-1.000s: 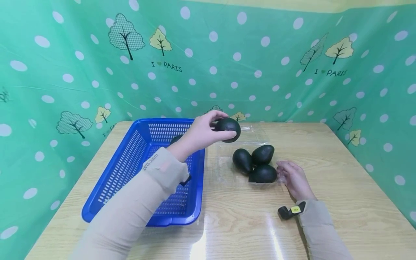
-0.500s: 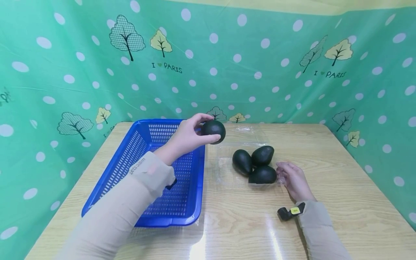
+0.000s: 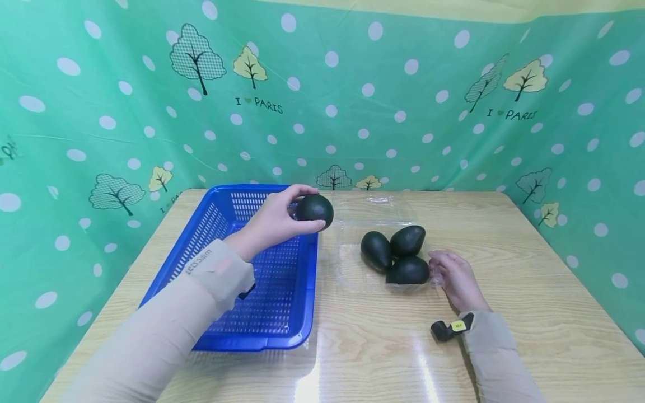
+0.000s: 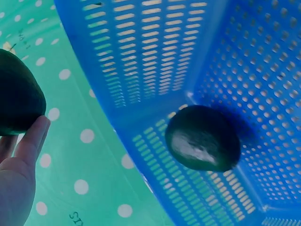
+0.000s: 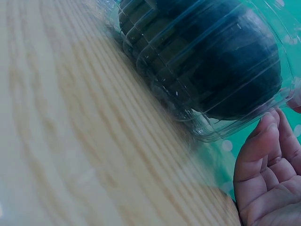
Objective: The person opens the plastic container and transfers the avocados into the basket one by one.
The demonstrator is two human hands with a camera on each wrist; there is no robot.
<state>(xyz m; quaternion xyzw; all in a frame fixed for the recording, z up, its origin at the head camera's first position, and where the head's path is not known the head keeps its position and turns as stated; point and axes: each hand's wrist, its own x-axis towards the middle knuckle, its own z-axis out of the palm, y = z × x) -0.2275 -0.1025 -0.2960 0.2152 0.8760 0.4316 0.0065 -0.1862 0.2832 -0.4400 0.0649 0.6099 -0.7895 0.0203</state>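
My left hand [image 3: 277, 221] grips a dark avocado [image 3: 316, 210] between thumb and fingers, above the right rim of the blue basket [image 3: 308, 302]. Inside the basket, the left wrist view shows another avocado [image 4: 202, 141] lying by the far end wall; my arm hides it in the head view. To the right lies a clear plastic clamshell box [image 3: 349, 266] with its lid folded back, holding three avocados [image 3: 375, 252]. My right hand [image 3: 457, 280] pinches the box's right edge, seen close in the right wrist view beside the ribbed plastic wall [image 5: 207, 129].
Everything stands on a wood-grain table [image 3: 373, 336]. Behind and at both sides hangs a green dotted cloth [image 3: 433, 140]. The basket's raised walls stand left of the box. A small black camera [image 3: 443, 330] is strapped at my right wrist.
The left hand has carried its avocado leftward from above the box to the basket's right rim. My right hand and the three avocados in the box have stayed in place.
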